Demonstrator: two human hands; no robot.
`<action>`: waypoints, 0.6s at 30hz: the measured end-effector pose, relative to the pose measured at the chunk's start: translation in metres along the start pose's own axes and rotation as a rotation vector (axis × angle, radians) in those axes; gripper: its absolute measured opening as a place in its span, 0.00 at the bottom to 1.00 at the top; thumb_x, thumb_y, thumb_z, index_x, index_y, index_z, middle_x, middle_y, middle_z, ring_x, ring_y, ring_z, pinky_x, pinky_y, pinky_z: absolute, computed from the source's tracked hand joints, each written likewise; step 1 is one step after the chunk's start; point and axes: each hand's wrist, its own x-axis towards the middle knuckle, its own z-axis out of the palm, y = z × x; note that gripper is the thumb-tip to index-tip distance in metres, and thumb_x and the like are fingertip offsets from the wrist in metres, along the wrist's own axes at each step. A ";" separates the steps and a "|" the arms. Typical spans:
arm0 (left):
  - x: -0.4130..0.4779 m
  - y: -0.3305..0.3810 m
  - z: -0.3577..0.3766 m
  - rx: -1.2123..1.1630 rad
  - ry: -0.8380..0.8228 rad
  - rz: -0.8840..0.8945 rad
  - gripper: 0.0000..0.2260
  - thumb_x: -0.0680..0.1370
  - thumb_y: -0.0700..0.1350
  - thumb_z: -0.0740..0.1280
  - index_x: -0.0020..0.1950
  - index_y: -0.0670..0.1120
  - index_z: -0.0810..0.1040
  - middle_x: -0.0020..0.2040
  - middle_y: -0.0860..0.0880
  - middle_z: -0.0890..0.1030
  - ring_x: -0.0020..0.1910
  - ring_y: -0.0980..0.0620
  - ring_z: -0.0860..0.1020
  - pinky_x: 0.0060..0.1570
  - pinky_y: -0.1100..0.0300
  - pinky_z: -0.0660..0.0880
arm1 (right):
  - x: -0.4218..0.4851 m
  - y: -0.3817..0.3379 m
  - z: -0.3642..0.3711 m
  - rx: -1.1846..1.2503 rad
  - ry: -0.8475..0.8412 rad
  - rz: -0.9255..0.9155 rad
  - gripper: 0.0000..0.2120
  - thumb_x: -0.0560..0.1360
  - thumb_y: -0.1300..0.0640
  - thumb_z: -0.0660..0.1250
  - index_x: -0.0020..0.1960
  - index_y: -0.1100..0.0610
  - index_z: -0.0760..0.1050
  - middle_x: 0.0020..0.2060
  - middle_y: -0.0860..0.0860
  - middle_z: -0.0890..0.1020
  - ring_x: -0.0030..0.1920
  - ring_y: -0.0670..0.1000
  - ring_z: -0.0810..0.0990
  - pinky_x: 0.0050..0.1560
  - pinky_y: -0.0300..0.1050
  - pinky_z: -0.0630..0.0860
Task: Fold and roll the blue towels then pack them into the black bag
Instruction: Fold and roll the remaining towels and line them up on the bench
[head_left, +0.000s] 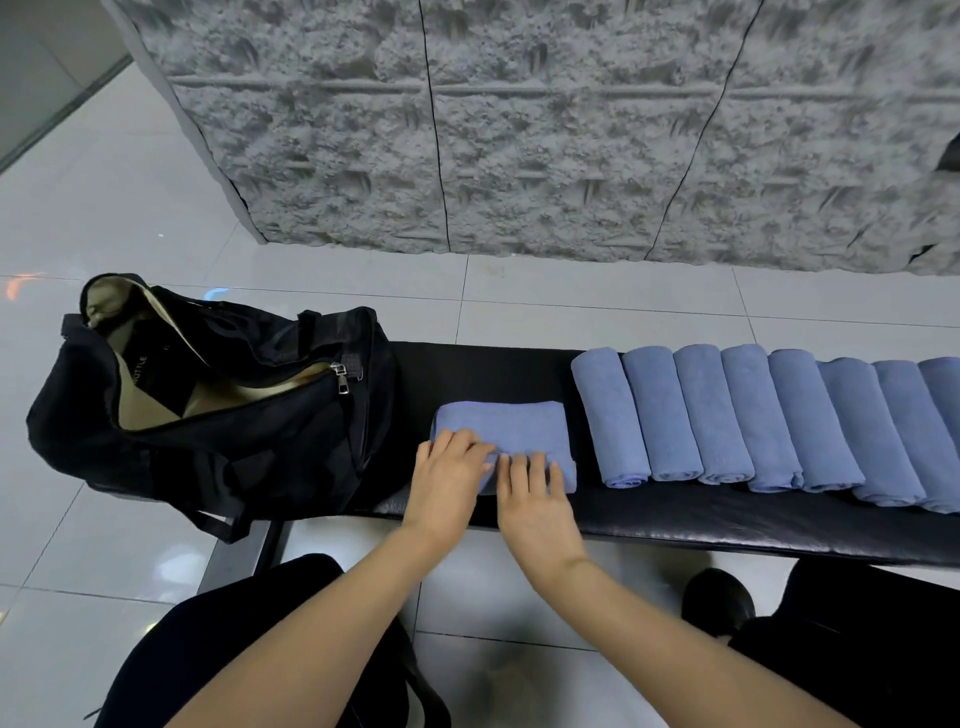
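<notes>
**Hands press the near edge of a folded towel**

Both hands lie on the folded blue towel, which sits flat on the black bench just left of the frame's centre. We see the left hand on the towel's lower left corner, its fingers lightly bent with the tips pressing down onto the cloth. The right hand lies just beside it on the lower edge, fingers nearly straight and spread flat over the fabric. We cannot tell whether either thumb tucks under the edge, since both are hidden. Neither hand visibly closes around anything.

To the right of the folded towel, with a strip of bare bench between, we count eight rolled towels lying side by side, each touching the next. The last is cut off by the right edge of the frame.

At the left of the frame, the black bag rests on the end of the bench with its zip open, showing a beige lining. Behind the bench we see a pale tiled floor and a rough grey wall across the top of the frame.
</notes>
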 end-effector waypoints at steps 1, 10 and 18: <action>-0.006 0.001 0.007 -0.015 0.071 0.027 0.10 0.73 0.47 0.72 0.53 0.52 0.80 0.48 0.55 0.78 0.49 0.53 0.76 0.49 0.59 0.69 | 0.005 0.002 -0.001 0.001 -0.001 0.000 0.26 0.62 0.60 0.74 0.58 0.66 0.75 0.46 0.62 0.81 0.50 0.63 0.80 0.52 0.57 0.79; -0.001 -0.011 0.021 0.074 -0.019 0.065 0.27 0.61 0.41 0.78 0.58 0.49 0.74 0.47 0.56 0.79 0.48 0.54 0.77 0.56 0.59 0.70 | 0.043 0.034 -0.004 0.290 0.007 -0.069 0.26 0.44 0.62 0.79 0.41 0.60 0.78 0.28 0.54 0.79 0.30 0.55 0.79 0.38 0.46 0.79; 0.013 0.006 0.008 -0.123 -0.089 -0.091 0.14 0.82 0.46 0.53 0.67 0.51 0.66 0.55 0.54 0.78 0.57 0.53 0.72 0.58 0.57 0.60 | 0.010 0.008 -0.009 0.552 0.054 0.292 0.29 0.70 0.69 0.63 0.71 0.64 0.61 0.70 0.61 0.68 0.69 0.59 0.69 0.69 0.55 0.65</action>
